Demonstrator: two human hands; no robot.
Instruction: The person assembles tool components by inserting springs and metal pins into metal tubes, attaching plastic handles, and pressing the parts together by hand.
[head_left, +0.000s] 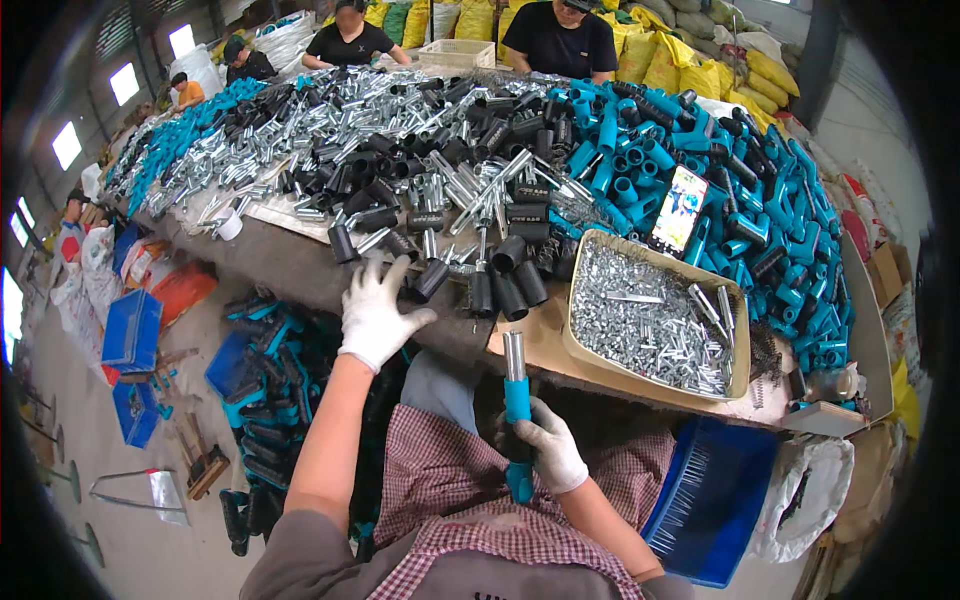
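My left hand, in a white glove, reaches to the table's front edge with its fingers spread. Its fingertips are by several black ribbed sleeves and a black grip; whether they touch is hard to tell. Over my lap, my right hand, also gloved, is closed round a teal and black tool handle. A shiny metal tube stands out of its upper end. My fingers cover part of the black middle section.
A heap of metal tubes and teal handles covers the table. A cream tray of small metal parts stands front right; a lit phone lies behind it. Blue crates flank me. Several people sit across the table.
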